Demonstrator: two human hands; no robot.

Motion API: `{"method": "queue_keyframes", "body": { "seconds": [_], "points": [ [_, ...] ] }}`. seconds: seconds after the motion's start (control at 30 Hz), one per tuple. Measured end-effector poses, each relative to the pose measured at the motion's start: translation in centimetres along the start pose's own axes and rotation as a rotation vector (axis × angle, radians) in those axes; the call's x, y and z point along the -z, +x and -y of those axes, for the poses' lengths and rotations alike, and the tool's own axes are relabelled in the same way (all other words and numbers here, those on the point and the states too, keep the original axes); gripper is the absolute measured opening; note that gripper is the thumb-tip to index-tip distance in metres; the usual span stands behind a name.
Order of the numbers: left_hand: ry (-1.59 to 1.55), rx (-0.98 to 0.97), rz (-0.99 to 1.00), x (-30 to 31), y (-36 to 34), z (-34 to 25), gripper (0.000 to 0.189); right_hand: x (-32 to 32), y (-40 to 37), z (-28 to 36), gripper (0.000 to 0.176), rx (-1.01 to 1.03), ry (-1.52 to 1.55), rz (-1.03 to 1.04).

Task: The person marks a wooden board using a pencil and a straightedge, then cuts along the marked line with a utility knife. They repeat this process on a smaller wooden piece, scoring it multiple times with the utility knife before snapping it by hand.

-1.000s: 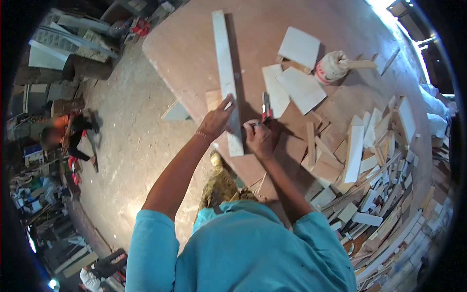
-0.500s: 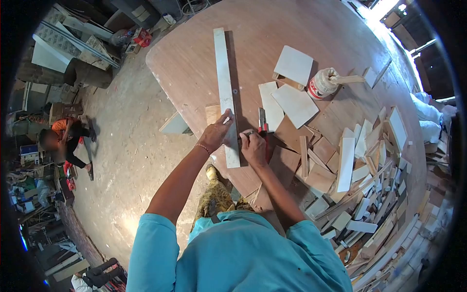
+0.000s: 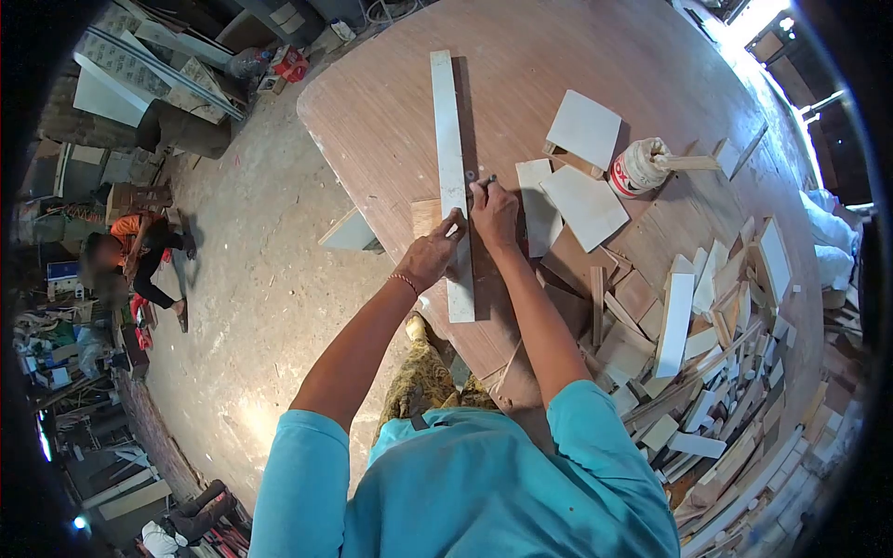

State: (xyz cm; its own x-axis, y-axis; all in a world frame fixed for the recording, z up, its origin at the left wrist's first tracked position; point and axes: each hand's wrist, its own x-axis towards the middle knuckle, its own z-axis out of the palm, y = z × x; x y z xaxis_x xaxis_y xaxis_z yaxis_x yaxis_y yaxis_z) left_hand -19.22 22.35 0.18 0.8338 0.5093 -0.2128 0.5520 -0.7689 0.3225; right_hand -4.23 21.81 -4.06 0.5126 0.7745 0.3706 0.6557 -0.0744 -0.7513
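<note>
A long white strip of wood [image 3: 448,139] lies lengthwise on the brown table [image 3: 372,112]. My left hand [image 3: 433,256] is closed over its lower half, with fingers and thumb at its edges. Right of the strip, my right hand [image 3: 495,219] pinches a short dark pen-like object [image 3: 492,180]; its exact kind is too small to make out. Under the strip, a piece of bare wood [image 3: 425,216] sticks out on the left. The red-handled cutter seen earlier is mostly hidden behind my right hand and forearm.
White panels [image 3: 584,209] and a glue-smeared white bottle [image 3: 637,169] with a stick in it stand to the right. Wood offcuts [image 3: 674,325] are heaped at the lower right. A seated person [image 3: 139,251] is on the floor far left.
My right hand has moved up and away along the strip, still pinching the small dark object, and now covers the cutter. My left hand stays on the strip. The view has shifted slightly.
</note>
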Motion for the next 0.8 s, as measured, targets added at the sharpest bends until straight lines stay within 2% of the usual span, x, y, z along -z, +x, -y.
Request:
{"method": "queue_keyframes", "body": {
  "seconds": [0.07, 0.17, 0.33, 0.43, 0.5, 0.6, 0.63, 0.8],
  "points": [
    [-0.019, 0.033, 0.042, -0.1, 0.1, 0.2, 0.084, 0.6, -0.3, 0.3, 0.018, -0.006, -0.009, -0.007],
    [-0.044, 0.061, 0.056, 0.4, -0.1, -0.4, 0.084, 2.1, -2.4, 0.4, 0.019, 0.12, 0.059, -0.019],
    [-0.059, 0.028, 0.063, -0.2, 0.0, 0.3, 0.083, 1.8, -1.9, 0.4, 0.02, 0.003, 0.154, 0.001],
    [-0.023, 0.054, 0.075, 0.7, 0.0, -0.4, 0.082, 0.3, -0.4, -0.2, 0.023, -0.03, 0.055, 0.045],
    [-0.079, -0.014, -0.012, 1.5, -0.2, -1.0, 0.053, -0.1, 0.4, -0.5, 0.024, -0.13, 0.019, 0.132],
    [-0.062, -0.001, -0.014, 0.7, -0.1, -0.4, 0.062, -1.0, 1.8, -0.8, 0.025, -0.097, 0.063, 0.035],
    [-0.087, 0.028, 0.03, 0.6, 0.0, -0.4, 0.073, -1.5, 2.3, -0.8, 0.026, -0.084, 0.011, -0.003],
    [-0.063, 0.051, 0.071, 0.7, 0.0, -0.2, 0.084, -0.1, 3.5, -0.1, 0.022, -0.071, 0.133, -0.075]
  ]
}}
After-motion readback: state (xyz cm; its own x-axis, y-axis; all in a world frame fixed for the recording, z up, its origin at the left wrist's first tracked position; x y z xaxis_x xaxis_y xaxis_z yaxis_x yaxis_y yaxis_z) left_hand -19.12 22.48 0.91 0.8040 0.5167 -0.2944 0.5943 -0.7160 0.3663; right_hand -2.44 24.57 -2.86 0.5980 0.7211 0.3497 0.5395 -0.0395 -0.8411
